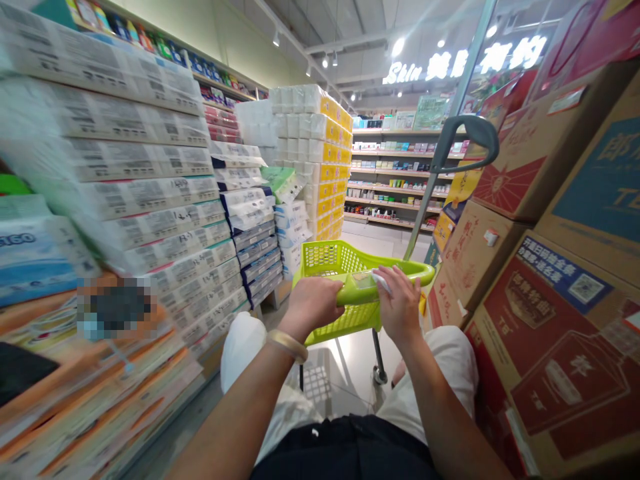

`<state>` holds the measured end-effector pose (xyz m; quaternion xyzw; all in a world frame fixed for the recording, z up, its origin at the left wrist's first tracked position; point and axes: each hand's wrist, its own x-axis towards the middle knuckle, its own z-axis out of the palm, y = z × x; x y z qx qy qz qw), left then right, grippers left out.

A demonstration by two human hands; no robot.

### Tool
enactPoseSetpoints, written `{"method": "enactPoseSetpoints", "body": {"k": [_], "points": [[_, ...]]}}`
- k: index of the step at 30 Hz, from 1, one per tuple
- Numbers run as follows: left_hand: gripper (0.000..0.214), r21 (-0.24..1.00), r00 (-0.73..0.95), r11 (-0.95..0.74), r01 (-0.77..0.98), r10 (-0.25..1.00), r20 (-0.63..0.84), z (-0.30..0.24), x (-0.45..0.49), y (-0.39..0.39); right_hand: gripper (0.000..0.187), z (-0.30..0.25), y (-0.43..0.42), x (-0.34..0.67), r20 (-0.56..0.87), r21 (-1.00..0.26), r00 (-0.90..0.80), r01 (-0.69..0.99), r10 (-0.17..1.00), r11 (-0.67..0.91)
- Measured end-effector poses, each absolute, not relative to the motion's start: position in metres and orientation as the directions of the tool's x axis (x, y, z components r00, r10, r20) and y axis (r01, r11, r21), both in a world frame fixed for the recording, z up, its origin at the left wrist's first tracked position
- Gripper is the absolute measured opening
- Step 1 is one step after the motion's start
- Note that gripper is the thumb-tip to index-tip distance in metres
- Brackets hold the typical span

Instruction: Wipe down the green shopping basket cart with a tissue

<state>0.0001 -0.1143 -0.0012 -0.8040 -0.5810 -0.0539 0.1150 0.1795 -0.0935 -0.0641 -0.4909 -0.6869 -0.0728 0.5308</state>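
A lime-green shopping cart (327, 320) with a perforated plastic basket stands in front of my knees. My left hand (317, 303) is wrapped round the near rim at its left part. On the right part of the same rim, my right hand (399, 300) presses a small white wipe (383, 281) against the green plastic. Whether the wipe is paper or cloth I cannot tell. A metal pole with a dark grey loop handle (467, 143) rises behind the basket's right end. Below the basket a metal leg ends in a caster (380, 375).
Stacked packs of wrapped paper (165, 160) line the left side, with yellow-and-white packs (320, 160) farther on. Printed cartons (550, 333) are piled close on my right. Shelves of small goods (390, 167) stand at the back, beyond the pale floor (370, 233).
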Motion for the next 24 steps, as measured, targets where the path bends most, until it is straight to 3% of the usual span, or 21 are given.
{"method": "enactPoseSetpoints", "body": {"k": [3, 9, 15, 21, 24], "points": [[0.025, -0.122, 0.318, -0.297, 0.947, 0.92, 0.23, -0.002, 0.0, -0.114, 0.031, -0.067, -0.09, 0.186, 0.806, -0.463, 0.16, 0.771, 0.57, 0.438], [0.024, -0.13, 0.326, -0.301, 0.945, 0.908, 0.264, -0.002, 0.0, -0.115, 0.032, -0.075, -0.105, 0.164, 0.848, -0.295, -0.115, 0.708, 0.517, 0.642], [0.023, -0.134, 0.326, -0.301, 0.944, 0.909, 0.259, -0.002, 0.0, -0.114, 0.031, -0.07, -0.092, 0.184, 0.818, -0.455, 0.153, 0.761, 0.555, 0.461], [0.025, -0.133, 0.327, -0.301, 0.944, 0.904, 0.277, -0.003, 0.0, -0.114, 0.03, -0.069, -0.106, 0.165, 0.833, -0.311, -0.103, 0.726, 0.544, 0.613], [0.025, -0.136, 0.33, -0.303, 0.943, 0.905, 0.27, -0.002, -0.001, -0.115, 0.029, -0.067, -0.1, 0.174, 0.828, -0.358, -0.018, 0.752, 0.56, 0.554]]}}
